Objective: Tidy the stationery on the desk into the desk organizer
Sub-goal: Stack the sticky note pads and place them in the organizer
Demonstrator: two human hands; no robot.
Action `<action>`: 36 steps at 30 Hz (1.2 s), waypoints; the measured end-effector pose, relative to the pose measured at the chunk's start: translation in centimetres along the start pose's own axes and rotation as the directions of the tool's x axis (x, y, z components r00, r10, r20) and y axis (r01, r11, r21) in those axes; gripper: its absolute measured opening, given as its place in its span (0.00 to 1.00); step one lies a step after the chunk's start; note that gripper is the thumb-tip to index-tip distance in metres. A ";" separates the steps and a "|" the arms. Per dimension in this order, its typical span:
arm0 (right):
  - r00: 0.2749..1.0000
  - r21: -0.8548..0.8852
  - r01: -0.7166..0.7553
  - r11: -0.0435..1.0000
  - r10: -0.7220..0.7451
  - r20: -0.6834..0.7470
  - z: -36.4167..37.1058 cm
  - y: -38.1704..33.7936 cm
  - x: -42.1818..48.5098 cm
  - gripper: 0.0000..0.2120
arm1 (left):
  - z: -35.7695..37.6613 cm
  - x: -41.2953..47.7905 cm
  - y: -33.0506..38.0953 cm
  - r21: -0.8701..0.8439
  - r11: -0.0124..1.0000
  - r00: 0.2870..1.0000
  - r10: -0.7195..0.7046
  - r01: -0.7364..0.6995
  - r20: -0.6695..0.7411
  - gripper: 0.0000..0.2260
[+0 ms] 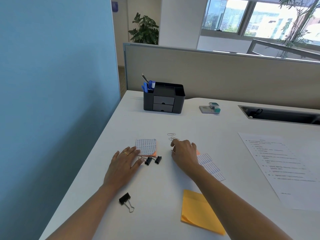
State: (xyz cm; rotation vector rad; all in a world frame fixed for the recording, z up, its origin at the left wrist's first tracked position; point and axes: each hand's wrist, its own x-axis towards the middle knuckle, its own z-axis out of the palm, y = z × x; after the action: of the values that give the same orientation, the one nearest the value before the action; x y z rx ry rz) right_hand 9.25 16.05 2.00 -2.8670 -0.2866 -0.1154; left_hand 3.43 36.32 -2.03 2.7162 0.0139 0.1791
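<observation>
At the bench [155,187] front, we find the left hand [123,161] flat against the sticky-note pad [146,146], the right hand [184,153] curled, gathering paper clips [173,138], grip unconfirmed; next, we judge, pinch and carry to the far desk organizer [163,97].

White desk [173,122], scattered stationery.
</observation>
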 end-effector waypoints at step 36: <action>0.931 0.700 0.160 0.696 0.129 -0.341 -10.1 -4.3 21.8 0.06 | -0.4 13.0 -4.4 0.182 0.970 0.987 -0.160 0.164 -0.034 0.24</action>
State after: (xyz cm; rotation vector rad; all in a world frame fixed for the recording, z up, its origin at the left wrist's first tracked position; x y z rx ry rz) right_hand 29.12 21.49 15.08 -1.9937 -0.2131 -0.4351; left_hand 16.33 41.01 -1.83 2.8808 0.2703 0.1632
